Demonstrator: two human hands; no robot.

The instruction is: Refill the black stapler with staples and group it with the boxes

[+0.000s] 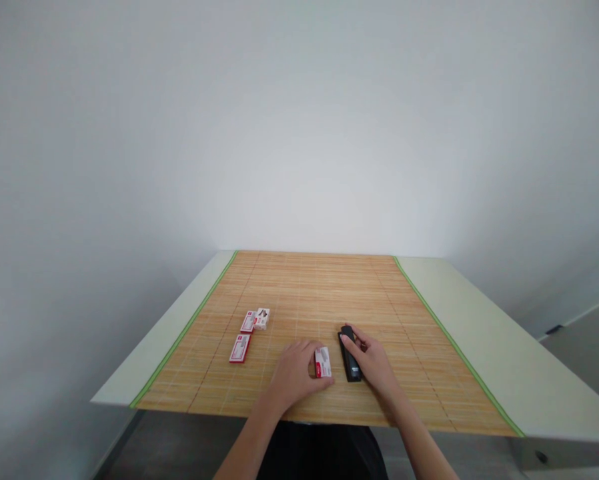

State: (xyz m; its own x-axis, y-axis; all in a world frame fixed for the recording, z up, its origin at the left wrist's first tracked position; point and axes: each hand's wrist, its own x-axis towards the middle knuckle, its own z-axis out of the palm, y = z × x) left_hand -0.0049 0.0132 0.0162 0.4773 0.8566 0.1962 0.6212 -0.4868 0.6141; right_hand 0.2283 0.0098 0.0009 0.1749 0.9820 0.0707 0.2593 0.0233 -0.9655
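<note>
left hand (294,375) pinching a small red box (323,362), right hand (372,358) looks closed over the black stapler (350,362) just right of it, on the bamboo mat (319,293)

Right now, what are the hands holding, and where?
The left hand grips a small red-and-white box by its left end; the right hand clasps a black stapler along its right side, forefinger on the far end.

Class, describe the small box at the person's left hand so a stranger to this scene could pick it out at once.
Start at the bamboo mat with green edging on the table. Near its front edge, the left hand holds a small red-and-white box beside a black stapler under the right hand. Three similar boxes lie apart further left; only this one is in a hand.
</note>
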